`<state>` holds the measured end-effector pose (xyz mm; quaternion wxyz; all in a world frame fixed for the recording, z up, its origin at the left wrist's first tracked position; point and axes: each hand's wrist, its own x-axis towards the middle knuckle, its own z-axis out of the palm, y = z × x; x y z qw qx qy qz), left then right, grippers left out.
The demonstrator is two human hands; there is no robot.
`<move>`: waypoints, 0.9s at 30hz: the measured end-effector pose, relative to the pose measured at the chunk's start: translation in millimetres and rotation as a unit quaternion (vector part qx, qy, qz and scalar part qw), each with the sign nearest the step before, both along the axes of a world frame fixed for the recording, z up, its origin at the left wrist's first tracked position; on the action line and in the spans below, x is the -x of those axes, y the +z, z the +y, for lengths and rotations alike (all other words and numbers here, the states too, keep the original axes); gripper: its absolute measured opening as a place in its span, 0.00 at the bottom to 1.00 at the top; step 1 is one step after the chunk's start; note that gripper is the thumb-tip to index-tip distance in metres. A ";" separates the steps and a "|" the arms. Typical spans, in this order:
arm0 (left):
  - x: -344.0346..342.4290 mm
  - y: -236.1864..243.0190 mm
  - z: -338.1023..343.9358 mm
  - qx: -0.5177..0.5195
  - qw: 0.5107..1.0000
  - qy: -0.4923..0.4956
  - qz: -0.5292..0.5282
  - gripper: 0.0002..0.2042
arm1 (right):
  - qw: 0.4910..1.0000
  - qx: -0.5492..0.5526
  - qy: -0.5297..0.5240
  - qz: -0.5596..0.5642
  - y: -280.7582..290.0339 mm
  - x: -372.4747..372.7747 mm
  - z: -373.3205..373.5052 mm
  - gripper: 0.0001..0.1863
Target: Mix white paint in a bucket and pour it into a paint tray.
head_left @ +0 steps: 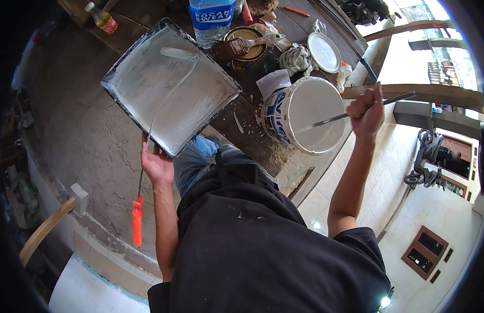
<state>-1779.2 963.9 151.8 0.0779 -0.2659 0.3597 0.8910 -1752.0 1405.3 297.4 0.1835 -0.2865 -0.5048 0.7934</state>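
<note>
My left hand [159, 166] grips the near edge of a paint tray [142, 78] from below, at left centre. White paint coats the tray's inside, and its rim is dark and stained. A small paint roller [178, 53] lies across the tray, its thin wire running down past my left hand to an orange handle [137, 221] that hangs outside. My right hand [366, 112] is closed around a thin dark stick [396, 98]. The stick's lower end reaches into a white bucket [276, 117] of pale paint, slightly blurred. What the stick's tip touches is hidden by the paint.
Behind the bucket lie a crumpled rag [296, 59], a round white lid [324, 52] and a paintbrush [239, 47] across an open can [245, 37]. A water bottle [210, 23] stands beyond the tray. A small bottle of yellow liquid [102, 20] is far left.
</note>
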 end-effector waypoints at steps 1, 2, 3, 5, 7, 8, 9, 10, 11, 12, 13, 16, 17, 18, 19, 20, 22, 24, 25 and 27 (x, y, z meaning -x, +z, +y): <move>-0.6 -1.5 -0.4 0.001 1.000 -0.003 0.002 0.27 | 0.998 -0.051 -0.028 0.030 1.9 1.3 8.7 0.29; -0.8 -2.7 -1.0 0.003 1.000 -0.006 0.003 0.27 | 0.991 -0.102 -0.056 0.059 2.9 3.1 14.5 0.29; 0.0 -3.8 -2.4 0.002 1.000 -0.006 0.003 0.27 | 0.991 -0.103 -0.056 0.059 0.1 6.2 16.1 0.29; -0.3 -5.3 -4.2 -0.011 1.000 -0.012 0.010 0.27 | 0.969 -0.138 -0.144 0.147 -7.5 13.4 8.2 0.29; 0.2 -4.8 -1.4 -0.008 1.000 -0.006 0.006 0.26 | 0.973 -0.099 -0.160 0.133 -25.3 19.2 -21.9 0.29; 0.3 -3.6 -0.3 -0.004 1.000 0.002 0.003 0.26 | 0.981 -0.053 -0.138 0.125 -30.1 17.8 -32.8 0.29; 0.4 -2.7 0.5 -0.005 1.000 0.004 0.003 0.26 | 0.981 -0.053 -0.135 0.125 -27.1 12.3 -32.6 0.29; 0.8 -1.7 0.6 0.000 1.000 0.002 0.007 0.26 | 0.994 -0.012 -0.020 0.107 -23.1 4.6 -28.9 0.29; 0.3 -0.5 1.0 0.003 1.000 -0.002 0.008 0.26 | 0.992 0.028 0.094 0.085 -18.3 -1.3 -23.3 0.28; -1.0 0.9 0.5 0.002 1.000 -0.002 0.008 0.26 | 0.992 0.027 0.095 0.084 -11.9 -0.8 -17.9 0.28; -0.4 2.4 1.6 0.004 1.000 0.000 0.004 0.26 | 0.997 0.001 0.067 0.024 -3.6 2.8 -10.5 0.28; 0.4 3.5 1.3 0.007 1.000 0.000 0.001 0.26 | 0.991 -0.125 -0.040 -0.002 1.6 15.4 15.3 0.27; -0.2 3.1 1.3 0.007 1.000 -0.003 0.003 0.26 | 0.988 -0.137 -0.066 0.033 -0.3 19.6 17.3 0.26; -0.4 1.9 0.7 0.006 1.000 -0.001 0.002 0.26 | 0.982 -0.149 -0.091 0.067 -3.0 21.9 18.6 0.26; -0.6 -0.1 -0.2 0.006 1.000 -0.001 0.002 0.26 | 0.979 -0.149 -0.124 0.069 -7.7 25.1 11.3 0.26; 0.2 -1.1 -0.5 0.005 1.000 -0.001 0.003 0.26 | 0.973 -0.149 -0.158 0.072 -15.1 29.6 -3.1 0.26; -0.3 0.0 0.9 0.005 1.000 -0.001 0.001 0.26 | 0.978 -0.152 -0.114 0.086 -25.3 29.6 -30.5 0.28; -1.5 1.2 0.1 0.007 1.000 -0.003 0.000 0.27 | 0.992 -0.092 0.013 0.083 -15.2 21.8 -43.7 0.29; -1.7 1.7 -0.1 0.011 1.000 -0.005 0.000 0.27 | 0.992 -0.092 0.012 0.083 -8.3 21.3 -38.4 0.29; -1.5 0.6 -2.0 0.016 1.000 -0.006 0.001 0.27 | 0.999 -0.010 0.030 0.014 3.0 20.8 -18.0 0.29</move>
